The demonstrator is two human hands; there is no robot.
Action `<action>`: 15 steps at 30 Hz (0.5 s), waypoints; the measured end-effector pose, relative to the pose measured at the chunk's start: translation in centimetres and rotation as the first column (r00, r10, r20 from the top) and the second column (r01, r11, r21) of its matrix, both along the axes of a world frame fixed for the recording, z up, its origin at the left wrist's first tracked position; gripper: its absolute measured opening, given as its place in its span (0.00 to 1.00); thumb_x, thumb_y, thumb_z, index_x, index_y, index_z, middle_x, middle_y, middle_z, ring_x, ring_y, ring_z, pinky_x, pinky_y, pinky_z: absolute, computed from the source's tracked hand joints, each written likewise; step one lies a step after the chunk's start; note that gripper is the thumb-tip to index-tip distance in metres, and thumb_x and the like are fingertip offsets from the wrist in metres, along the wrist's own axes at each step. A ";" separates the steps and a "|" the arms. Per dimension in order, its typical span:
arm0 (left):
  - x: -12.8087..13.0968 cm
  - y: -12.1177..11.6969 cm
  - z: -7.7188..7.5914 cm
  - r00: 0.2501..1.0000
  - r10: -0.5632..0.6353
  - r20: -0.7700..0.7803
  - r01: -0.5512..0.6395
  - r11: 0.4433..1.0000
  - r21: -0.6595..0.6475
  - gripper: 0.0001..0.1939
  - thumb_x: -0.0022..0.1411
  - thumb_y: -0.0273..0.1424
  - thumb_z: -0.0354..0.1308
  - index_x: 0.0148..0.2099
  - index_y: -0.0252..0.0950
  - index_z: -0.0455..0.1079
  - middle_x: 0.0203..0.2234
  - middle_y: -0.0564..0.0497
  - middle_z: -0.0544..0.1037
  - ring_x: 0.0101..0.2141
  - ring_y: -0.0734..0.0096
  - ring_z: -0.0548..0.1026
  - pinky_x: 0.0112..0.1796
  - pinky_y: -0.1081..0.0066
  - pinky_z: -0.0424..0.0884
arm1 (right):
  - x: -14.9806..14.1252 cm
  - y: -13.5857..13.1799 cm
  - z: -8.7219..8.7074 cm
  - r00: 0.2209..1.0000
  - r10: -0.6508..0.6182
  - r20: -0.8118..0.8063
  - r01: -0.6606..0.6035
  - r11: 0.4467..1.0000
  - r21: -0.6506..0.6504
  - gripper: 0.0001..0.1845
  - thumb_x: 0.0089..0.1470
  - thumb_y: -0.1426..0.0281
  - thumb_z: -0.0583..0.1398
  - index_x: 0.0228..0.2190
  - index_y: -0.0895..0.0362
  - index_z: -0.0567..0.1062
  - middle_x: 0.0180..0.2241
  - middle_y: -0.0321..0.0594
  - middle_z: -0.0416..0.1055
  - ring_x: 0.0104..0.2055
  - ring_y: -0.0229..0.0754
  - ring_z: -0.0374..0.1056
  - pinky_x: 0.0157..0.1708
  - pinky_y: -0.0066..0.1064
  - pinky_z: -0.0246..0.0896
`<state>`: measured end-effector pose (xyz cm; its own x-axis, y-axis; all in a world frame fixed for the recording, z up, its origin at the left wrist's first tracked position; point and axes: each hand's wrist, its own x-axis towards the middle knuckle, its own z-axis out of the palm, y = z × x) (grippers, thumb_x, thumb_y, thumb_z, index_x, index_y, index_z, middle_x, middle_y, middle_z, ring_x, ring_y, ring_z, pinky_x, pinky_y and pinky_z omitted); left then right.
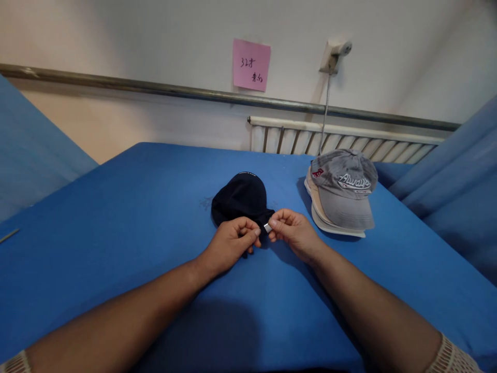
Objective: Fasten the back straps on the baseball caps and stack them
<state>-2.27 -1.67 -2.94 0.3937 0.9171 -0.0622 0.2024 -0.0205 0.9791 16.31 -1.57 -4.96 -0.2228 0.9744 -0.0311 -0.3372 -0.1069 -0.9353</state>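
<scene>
A black baseball cap (241,196) lies on the blue-covered table, its back strap toward me. My left hand (237,237) is closed in a pinch on the strap of this cap. Just to the right, my right hand (292,231) pinches the strap's small silvery metal buckle (267,227) between thumb and fingers. The two hands are a short way apart, with the buckle between them. Part of the strap is hidden behind the fingers.
A stack of caps stands to the right, a grey cap (345,186) on top. The blue cloth (116,207) covers the table. Behind are a metal rail (186,92), a radiator (287,139), a pink note (251,65) and a socket with a cord (332,58). Blue curtains (458,181) hang at both sides.
</scene>
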 end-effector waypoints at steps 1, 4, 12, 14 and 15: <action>0.0 0.0 0.0 1.000 -0.007 0.001 0.007 1.000 -0.004 0.09 0.60 0.36 0.59 0.36 0.34 0.69 0.22 0.53 0.76 0.20 0.77 0.70 0.22 0.75 0.67 | -0.1 0.0 0.0 1.000 -0.005 -0.001 0.005 1.000 0.000 0.18 0.42 0.59 0.72 0.27 0.57 0.74 0.21 0.33 0.74 0.23 0.34 0.69 0.26 0.27 0.66; 0.0 0.0 0.0 1.000 -0.018 0.008 0.018 1.000 -0.008 0.10 0.60 0.36 0.59 0.36 0.34 0.69 0.22 0.53 0.75 0.20 0.77 0.70 0.22 0.75 0.67 | -0.1 0.0 0.0 1.000 -0.007 0.003 0.007 1.000 -0.004 0.18 0.42 0.59 0.73 0.26 0.58 0.74 0.21 0.33 0.74 0.22 0.33 0.69 0.25 0.26 0.66; 0.0 0.0 0.0 1.000 -0.012 -0.009 0.012 1.000 0.009 0.10 0.60 0.36 0.58 0.35 0.34 0.69 0.22 0.53 0.76 0.20 0.77 0.70 0.22 0.75 0.67 | -0.3 0.1 -0.2 0.999 0.000 0.046 -0.001 0.999 0.032 0.19 0.43 0.58 0.72 0.26 0.57 0.73 0.22 0.33 0.74 0.23 0.34 0.70 0.25 0.28 0.67; 0.0 -0.1 0.1 1.000 0.008 -0.024 -0.007 1.000 0.016 0.09 0.60 0.36 0.58 0.35 0.34 0.69 0.22 0.53 0.76 0.20 0.77 0.71 0.22 0.75 0.67 | -0.4 0.0 -0.2 0.999 -0.001 0.053 -0.001 0.999 0.046 0.19 0.43 0.58 0.72 0.26 0.57 0.73 0.22 0.33 0.74 0.24 0.35 0.71 0.26 0.28 0.68; 0.0 -0.1 0.1 0.999 0.017 -0.029 -0.017 1.000 0.019 0.09 0.60 0.36 0.58 0.34 0.34 0.69 0.22 0.53 0.76 0.20 0.77 0.71 0.22 0.75 0.67 | -0.4 0.0 -0.2 0.999 -0.001 0.054 -0.001 0.999 0.051 0.19 0.43 0.58 0.72 0.26 0.57 0.73 0.22 0.33 0.74 0.24 0.35 0.71 0.26 0.29 0.68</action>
<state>-2.23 -1.77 -2.84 0.3765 0.9247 -0.0559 0.2313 -0.0354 0.9722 15.90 -1.55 -5.18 -0.2221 0.9750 0.0065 -0.2860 -0.0587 -0.9564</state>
